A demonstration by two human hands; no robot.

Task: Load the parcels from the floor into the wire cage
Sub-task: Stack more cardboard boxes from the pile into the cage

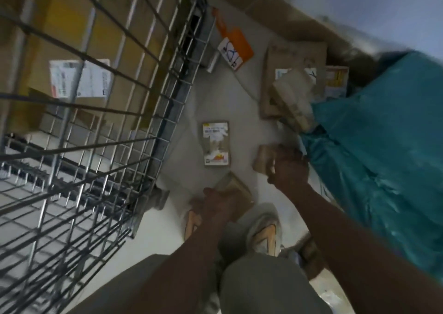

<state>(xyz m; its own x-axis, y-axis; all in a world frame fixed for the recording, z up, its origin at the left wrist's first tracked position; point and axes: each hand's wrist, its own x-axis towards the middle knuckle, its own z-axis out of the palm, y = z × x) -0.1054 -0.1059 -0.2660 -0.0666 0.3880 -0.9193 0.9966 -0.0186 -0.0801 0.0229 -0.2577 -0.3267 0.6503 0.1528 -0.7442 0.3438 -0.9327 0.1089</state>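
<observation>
Both hands down at floor level, each on a small brown parcel. Left hand [219, 199] curled round a box [236, 189] just in front of the shoes, close by the cage [100, 102] corner; right hand [288, 167] gripping a second box [263, 161] further right, hard against the teal bag [383, 146]. Cage up and to the left of both hands, so a lift and a swing leftward over the wire rim, by judgement; left hand the nearer of the two, right with the longer reach across. Long axis of the left box hard to read through the blur, seemingly slanted toward the cage; the right box mostly hidden by the fingers. Still on the floor [223, 93]: a flat labelled packet [215, 144] between the hands and the cage, long side running away from the feet; a big flat carton [290, 59] further off with a wrapped bundle [293, 95] lying tilted on its near edge; a small box [336, 81] beside it, against the bag. Orange tag [236, 47] with a white label near the cage foot, likely no parcel. Inside the cage: a large brown carton [115, 50] with a white label [80, 78] on its face, seen through the wires, and bare wire base nearer the camera, so room enough there for small boxes, at a guess. Risk in the swing: clipping the top wire with the right-hand box, given the longer arc.
</observation>
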